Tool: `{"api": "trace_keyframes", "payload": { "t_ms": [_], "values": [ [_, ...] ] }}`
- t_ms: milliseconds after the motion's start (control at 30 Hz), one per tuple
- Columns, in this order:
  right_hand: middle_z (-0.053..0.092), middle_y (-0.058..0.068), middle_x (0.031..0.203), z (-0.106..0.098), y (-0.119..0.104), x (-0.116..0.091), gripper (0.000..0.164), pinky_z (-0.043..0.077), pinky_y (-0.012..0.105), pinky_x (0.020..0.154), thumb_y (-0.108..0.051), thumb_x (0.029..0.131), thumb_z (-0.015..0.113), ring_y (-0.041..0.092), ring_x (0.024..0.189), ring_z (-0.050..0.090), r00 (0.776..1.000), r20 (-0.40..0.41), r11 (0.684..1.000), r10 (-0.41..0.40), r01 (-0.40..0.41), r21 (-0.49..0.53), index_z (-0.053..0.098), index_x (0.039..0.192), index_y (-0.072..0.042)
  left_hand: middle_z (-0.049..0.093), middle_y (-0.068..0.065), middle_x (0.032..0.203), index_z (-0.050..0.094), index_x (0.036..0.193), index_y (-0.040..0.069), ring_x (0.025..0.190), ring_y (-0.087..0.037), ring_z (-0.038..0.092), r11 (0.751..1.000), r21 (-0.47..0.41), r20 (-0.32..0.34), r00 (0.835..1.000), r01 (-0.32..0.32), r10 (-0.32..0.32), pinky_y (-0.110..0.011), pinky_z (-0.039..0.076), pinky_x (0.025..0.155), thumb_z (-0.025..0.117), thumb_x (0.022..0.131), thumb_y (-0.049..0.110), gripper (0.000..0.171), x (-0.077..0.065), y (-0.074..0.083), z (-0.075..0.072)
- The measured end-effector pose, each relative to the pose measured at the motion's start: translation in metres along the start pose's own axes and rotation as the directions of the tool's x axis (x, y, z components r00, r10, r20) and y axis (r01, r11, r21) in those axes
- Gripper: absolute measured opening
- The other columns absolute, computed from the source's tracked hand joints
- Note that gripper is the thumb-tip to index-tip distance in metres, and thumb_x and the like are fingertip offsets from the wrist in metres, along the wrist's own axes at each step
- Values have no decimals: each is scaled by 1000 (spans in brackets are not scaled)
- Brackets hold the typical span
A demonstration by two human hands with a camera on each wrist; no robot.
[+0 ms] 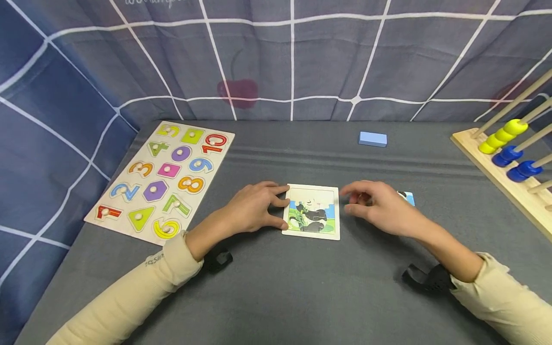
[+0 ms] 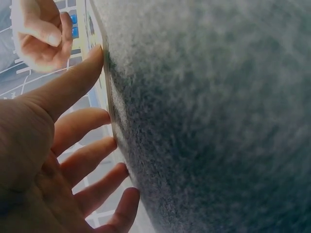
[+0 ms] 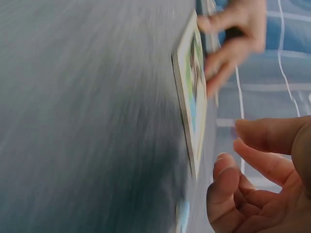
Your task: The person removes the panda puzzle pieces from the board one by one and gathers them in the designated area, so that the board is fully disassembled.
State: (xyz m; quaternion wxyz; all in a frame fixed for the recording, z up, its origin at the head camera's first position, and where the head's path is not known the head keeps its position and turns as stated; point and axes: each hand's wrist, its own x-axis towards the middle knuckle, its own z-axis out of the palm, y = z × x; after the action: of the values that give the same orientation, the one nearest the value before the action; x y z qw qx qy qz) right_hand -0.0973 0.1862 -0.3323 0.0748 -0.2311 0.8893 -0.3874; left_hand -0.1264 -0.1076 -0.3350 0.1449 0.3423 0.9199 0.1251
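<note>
A square panda jigsaw puzzle (image 1: 312, 211) lies flat in its wooden frame at mid-table. Its upper part, around the panda's head, shows bare pale board. My left hand (image 1: 258, 207) rests against the frame's left edge, fingers and thumb spread with the tips touching it. Just right of the puzzle, apart from it, is my right hand (image 1: 379, 206); its fingers are loosely bent, and nothing shows between thumb and forefinger in the right wrist view. Beyond that hand, partly hidden by it, lies a loose blue, black and white puzzle piece (image 1: 409, 197).
A wooden number-and-shape peg puzzle (image 1: 160, 181) lies at the left. Toward the back is a small blue block (image 1: 373, 139). On the right stands a wooden bead frame (image 1: 496, 163) with yellow and blue beads. A checked curtain (image 1: 323, 57) hangs behind the table.
</note>
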Motion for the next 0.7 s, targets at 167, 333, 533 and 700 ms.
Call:
{"api": "trace_keyframes", "payload": {
  "t_ms": [167,333,533,700],
  "values": [
    [59,-4,79,30,-18,27,20,44,32,64,-4,90,67,12,68,54,996,89,999,-25,23,33,69,110,-3,45,-2,151,66,131,15,138,-26,40,1000,1,16,1000,4,-4,-54,39,102,79,81,44,59,-1,-1,-1],
    [58,-4,75,46,-25,44,27,44,32,62,-8,87,70,11,63,52,988,155,1000,9,-4,-30,68,113,-2,44,-3,152,65,133,15,139,-25,39,1000,1,25,1000,7,-7,-54,38,103,78,82,44,60,1,0,-1],
    [55,-5,74,50,-27,50,34,44,33,66,-13,84,74,10,63,50,984,178,994,27,-7,-113,68,115,-1,43,-2,152,64,133,15,139,-25,38,1000,1,38,999,17,-17,-54,38,103,78,82,44,60,1,-1,-1],
    [53,-4,72,51,-28,49,31,42,33,64,-13,85,74,11,62,48,983,180,992,40,-18,-126,69,113,-2,42,-2,152,64,133,14,140,-26,38,1000,-9,39,999,14,-14,-55,38,103,78,82,44,60,2,-1,-1]
  ]
}}
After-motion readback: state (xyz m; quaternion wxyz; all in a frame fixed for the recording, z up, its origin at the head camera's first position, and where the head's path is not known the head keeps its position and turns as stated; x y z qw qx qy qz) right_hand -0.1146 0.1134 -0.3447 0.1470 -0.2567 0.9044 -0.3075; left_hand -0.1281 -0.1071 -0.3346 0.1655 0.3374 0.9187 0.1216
